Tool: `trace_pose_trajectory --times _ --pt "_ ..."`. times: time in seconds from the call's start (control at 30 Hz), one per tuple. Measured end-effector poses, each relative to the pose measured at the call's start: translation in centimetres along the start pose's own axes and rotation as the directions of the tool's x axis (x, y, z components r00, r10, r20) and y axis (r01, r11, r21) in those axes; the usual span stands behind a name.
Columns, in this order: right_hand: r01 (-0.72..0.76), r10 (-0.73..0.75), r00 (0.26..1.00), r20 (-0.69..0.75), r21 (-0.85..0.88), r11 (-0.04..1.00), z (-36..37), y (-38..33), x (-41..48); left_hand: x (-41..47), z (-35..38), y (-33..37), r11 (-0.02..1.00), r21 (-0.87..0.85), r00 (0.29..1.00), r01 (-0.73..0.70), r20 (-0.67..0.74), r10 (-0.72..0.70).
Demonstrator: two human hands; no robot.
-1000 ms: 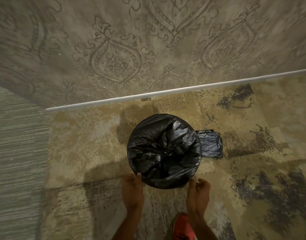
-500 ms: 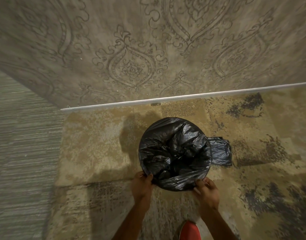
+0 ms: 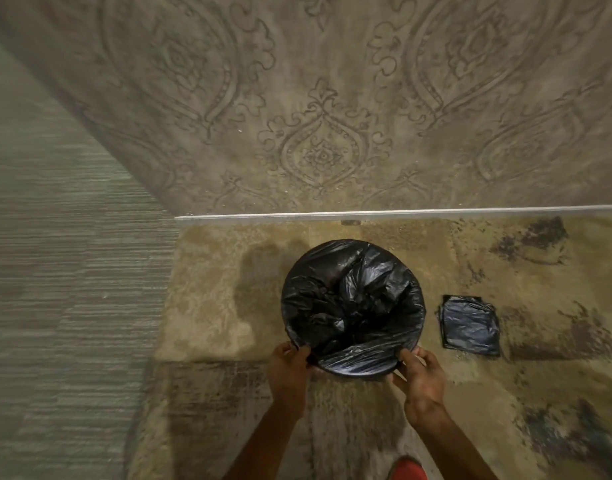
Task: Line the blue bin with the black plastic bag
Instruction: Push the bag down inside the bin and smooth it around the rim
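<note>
Round bin [image 3: 299, 337], fully covered by crumpled black plastic bag [image 3: 353, 306], stands on mottled beige carpet [image 3: 211, 306], just below white baseboard strip [image 3: 401, 213]. Left hand [image 3: 288, 370] pinches bag at near-left rim. Right hand [image 3: 422, 377] pinches bag at near-right rim. Folded black bags [image 3: 470, 325] lie flat right of bin, apart from it.

A damask-patterned wall [image 3: 325, 98] meets mottled tan carpet [image 3: 211, 306] at a white baseboard [image 3: 401, 213], dimly lit.
</note>
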State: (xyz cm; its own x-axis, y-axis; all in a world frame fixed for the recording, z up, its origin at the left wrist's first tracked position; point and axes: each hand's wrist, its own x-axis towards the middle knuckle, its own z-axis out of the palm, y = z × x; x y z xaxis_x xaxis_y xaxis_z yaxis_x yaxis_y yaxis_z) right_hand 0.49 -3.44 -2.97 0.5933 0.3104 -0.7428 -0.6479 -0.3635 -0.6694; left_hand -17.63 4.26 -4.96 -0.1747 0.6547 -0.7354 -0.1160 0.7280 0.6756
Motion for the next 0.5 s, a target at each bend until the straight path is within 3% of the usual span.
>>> trace_pose_trajectory --times 0.17,0.5 --pt "-0.023 0.023 0.998 0.063 -0.005 1.000 5.4 0.4 -1.7 1.7 -3.8 4.6 0.993 -0.104 0.997 -0.047 0.052 0.053" --pt "-0.039 0.020 0.974 0.224 0.083 0.996 19.3 0.9 -1.9 11.1 -8.2 13.8 0.985 -0.070 0.988 -0.156 -0.020 0.155"
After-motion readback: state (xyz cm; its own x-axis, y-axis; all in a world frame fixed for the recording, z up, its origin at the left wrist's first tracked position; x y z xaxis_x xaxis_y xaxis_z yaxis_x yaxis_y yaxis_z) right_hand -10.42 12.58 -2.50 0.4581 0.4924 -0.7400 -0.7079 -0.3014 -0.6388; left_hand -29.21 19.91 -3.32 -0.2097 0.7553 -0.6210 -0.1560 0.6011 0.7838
